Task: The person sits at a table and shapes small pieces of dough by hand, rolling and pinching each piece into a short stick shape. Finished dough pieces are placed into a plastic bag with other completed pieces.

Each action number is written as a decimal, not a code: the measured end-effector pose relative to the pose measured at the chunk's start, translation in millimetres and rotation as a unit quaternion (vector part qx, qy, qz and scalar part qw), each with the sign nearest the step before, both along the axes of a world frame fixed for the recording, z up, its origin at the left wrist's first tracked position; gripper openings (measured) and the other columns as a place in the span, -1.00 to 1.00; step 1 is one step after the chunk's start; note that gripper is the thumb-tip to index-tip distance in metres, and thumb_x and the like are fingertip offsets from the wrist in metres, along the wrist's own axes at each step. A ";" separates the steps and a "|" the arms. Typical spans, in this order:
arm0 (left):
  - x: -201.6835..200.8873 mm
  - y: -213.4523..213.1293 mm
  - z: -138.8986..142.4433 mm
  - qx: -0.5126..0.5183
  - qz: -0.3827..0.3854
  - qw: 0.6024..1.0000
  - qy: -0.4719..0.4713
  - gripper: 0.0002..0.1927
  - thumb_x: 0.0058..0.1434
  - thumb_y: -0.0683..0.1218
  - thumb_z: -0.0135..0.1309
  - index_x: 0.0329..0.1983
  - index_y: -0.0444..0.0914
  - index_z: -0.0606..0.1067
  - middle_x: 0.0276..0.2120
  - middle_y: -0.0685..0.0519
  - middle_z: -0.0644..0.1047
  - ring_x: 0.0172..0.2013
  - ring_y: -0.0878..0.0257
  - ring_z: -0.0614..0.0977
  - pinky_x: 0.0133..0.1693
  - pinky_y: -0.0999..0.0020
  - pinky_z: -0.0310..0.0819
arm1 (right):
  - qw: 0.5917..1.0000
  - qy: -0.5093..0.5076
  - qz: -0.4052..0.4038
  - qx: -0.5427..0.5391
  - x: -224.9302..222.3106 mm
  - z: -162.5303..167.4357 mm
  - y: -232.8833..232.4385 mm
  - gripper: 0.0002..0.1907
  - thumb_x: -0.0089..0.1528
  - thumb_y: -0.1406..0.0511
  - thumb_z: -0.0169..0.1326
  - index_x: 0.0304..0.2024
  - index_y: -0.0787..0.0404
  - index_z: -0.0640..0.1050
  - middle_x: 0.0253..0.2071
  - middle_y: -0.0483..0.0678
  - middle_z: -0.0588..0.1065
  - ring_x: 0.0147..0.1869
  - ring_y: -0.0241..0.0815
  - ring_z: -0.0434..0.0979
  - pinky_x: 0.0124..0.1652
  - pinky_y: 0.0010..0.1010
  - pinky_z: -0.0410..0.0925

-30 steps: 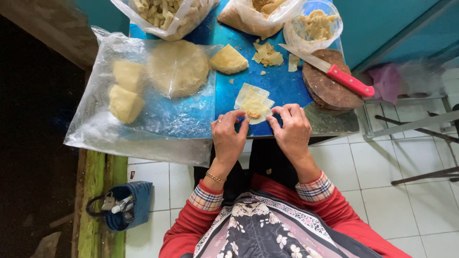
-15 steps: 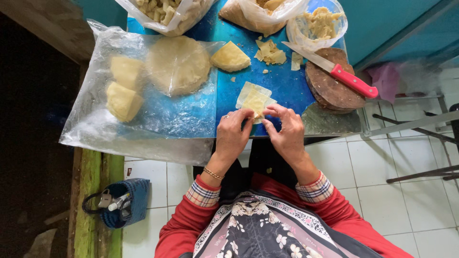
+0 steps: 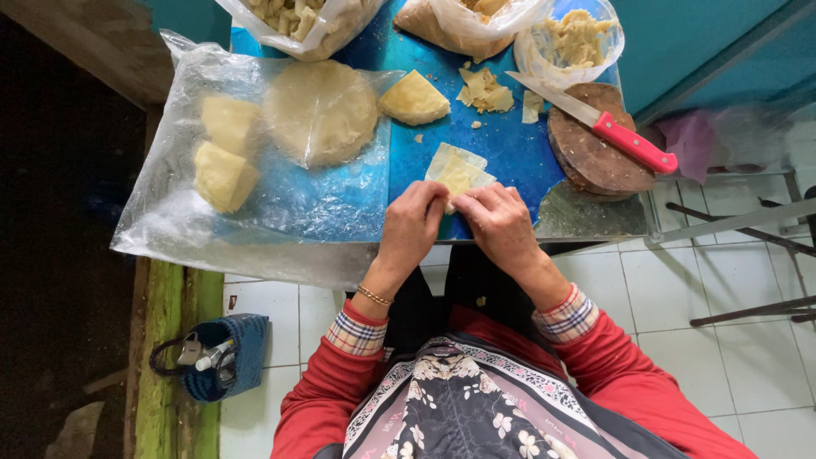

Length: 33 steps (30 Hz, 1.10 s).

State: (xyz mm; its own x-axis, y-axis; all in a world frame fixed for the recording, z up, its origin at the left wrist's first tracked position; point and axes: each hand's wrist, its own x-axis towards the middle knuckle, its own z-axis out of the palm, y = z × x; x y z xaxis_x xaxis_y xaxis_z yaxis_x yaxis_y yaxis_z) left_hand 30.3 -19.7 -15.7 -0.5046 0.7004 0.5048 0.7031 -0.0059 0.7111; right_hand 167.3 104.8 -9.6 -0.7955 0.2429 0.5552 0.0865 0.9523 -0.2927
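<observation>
My left hand (image 3: 416,223) and my right hand (image 3: 497,223) meet at the near edge of the blue table (image 3: 510,153), fingertips pinching a thin pale dough sheet (image 3: 456,172) that lies flat on the table. Both hands press on its near side and cover part of it. A wedge of yellowish dough (image 3: 414,99) lies just beyond, with small dough scraps (image 3: 484,89) beside it.
A clear plastic sheet (image 3: 297,204) at left carries a flattened dough round (image 3: 320,110) and two dough chunks (image 3: 223,153). A red-handled knife (image 3: 612,132) rests on a round wooden board (image 3: 595,157). Bags and a bowl of dough pieces (image 3: 578,38) line the far edge. A small blue basket (image 3: 217,357) sits on the floor.
Both hands have closed in over the near edge of the dough sheet, fingers now folded down onto it instead of holding its corners apart.
</observation>
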 end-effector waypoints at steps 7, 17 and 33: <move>-9.1 -3.4 1.6 -0.047 0.038 0.985 0.164 -0.94 0.21 -0.18 0.18 -0.25 -0.16 0.57 -0.19 0.12 0.56 -0.15 0.09 0.56 -0.15 0.17 0.40 | 0.992 -0.037 0.025 -0.117 -16.7 1.6 21.7 -0.92 0.26 0.36 0.17 -0.21 0.24 0.58 -0.22 0.07 0.49 -0.07 0.11 0.49 -0.10 -0.15 0.38; -14.9 -6.9 4.2 -0.033 0.032 0.990 0.131 -0.93 0.20 -0.15 0.22 -0.25 -0.15 0.61 -0.18 0.14 0.57 -0.17 0.08 0.56 -0.13 0.17 0.41 | 0.995 -0.066 0.010 -0.070 11.2 17.9 8.0 -0.93 0.24 0.36 0.18 -0.26 0.24 0.56 -0.25 0.04 0.46 -0.10 0.09 0.47 -0.12 -0.15 0.37; 24.3 -4.4 -2.6 -0.050 -0.007 0.997 0.056 -0.96 0.22 -0.12 0.20 -0.27 -0.13 0.59 -0.34 0.07 0.56 -0.26 0.09 0.60 -0.20 0.13 0.40 | 0.962 -0.055 -0.047 -0.264 14.4 6.6 9.2 -0.89 0.20 0.34 0.25 -0.26 0.21 0.60 -0.30 -0.03 0.51 -0.28 -0.04 0.54 -0.25 -0.30 0.39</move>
